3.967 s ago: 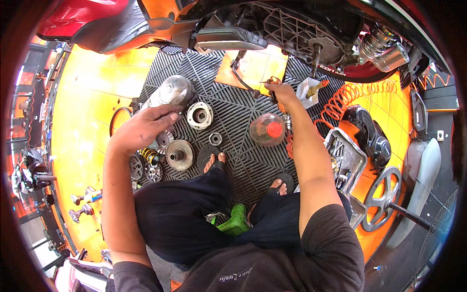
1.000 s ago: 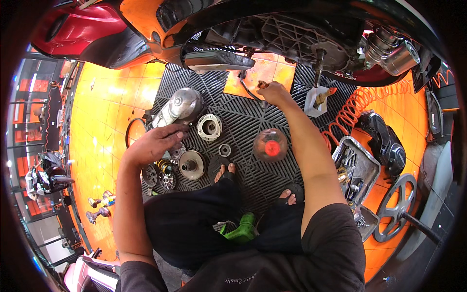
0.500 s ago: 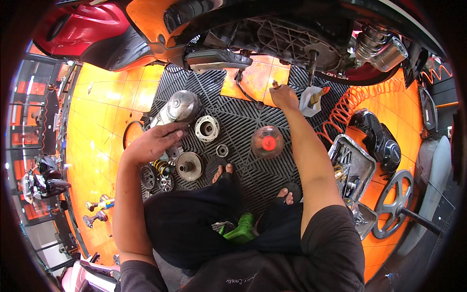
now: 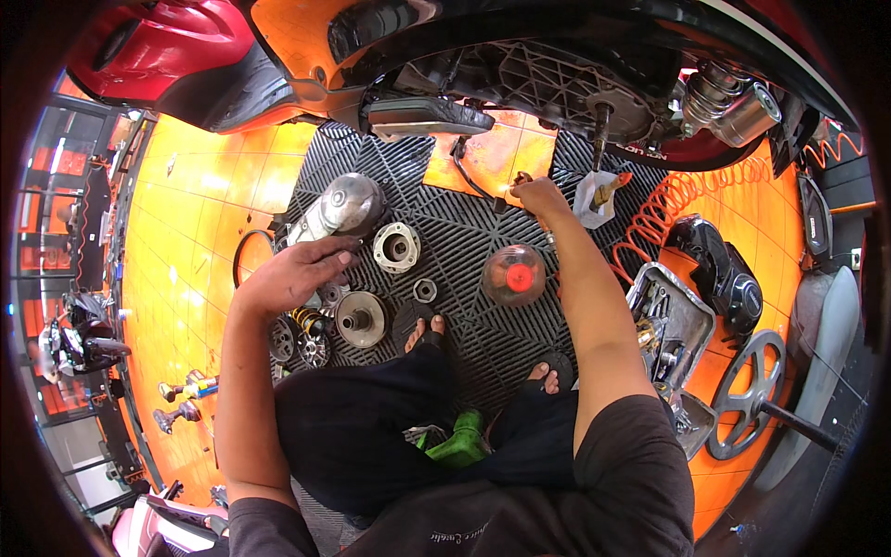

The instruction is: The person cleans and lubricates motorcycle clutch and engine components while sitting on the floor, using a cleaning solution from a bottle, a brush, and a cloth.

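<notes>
My right hand is out over an orange tile, its fingers closed round what looks like an air blow gun. Only a small dark tip shows above the fist, and a metal fitting beside the wrist; the fist hides the body. My left hand hovers open, fingers stretched out and empty, over several metal parts. Near its fingertips lie a rounded grey casing and a flanged metal hub. Below are a round plate with a central shaft and a large nut.
A scooter's underside hangs across the top. A clear bottle with a red cap stands on the black ribbed mat. At right are an orange coiled hose, a metal tool tray and a spoked wheel-shaped base.
My right hand has drawn back slightly toward me and turned, so the tip above the fist shows less and a fitting by the wrist shows. My left hand stays nearly still. The view has shifted slightly.
</notes>
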A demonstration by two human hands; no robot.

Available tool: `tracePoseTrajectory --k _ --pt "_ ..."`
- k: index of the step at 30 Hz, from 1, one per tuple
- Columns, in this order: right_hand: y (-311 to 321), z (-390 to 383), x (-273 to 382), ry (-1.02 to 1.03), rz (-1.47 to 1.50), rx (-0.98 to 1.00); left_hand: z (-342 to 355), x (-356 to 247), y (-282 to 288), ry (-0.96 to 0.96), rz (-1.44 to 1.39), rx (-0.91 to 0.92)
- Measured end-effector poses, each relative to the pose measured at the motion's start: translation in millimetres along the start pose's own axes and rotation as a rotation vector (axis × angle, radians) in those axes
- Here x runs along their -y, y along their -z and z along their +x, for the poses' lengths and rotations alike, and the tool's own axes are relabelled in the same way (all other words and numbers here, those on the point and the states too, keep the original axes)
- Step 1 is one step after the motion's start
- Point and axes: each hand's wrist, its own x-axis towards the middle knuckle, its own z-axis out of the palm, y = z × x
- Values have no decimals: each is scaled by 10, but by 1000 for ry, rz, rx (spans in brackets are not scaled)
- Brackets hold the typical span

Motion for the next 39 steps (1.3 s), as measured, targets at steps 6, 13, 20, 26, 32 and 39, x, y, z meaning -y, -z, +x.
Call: tracePoseTrajectory --k 6,13,20,26,32,39 --pt "74 -70 125 -191 217 -159 -27 -116 -26 20 -12 18" --pt "-41 241 -22 56 -63 -104 24 -70 -15 35 20 6" --pt "211 70 444 -202 232 -199 81 -48 -49 116 -85 35" --pt "144 329 295 -229 354 -128 152 -82 -36 50 45 58" --pt "83 517 173 -179 500 -28 226 -170 -33 72 -11 67" --pt "60 612 248 -2 352 -59 297 -238 -39 50 -12 76"
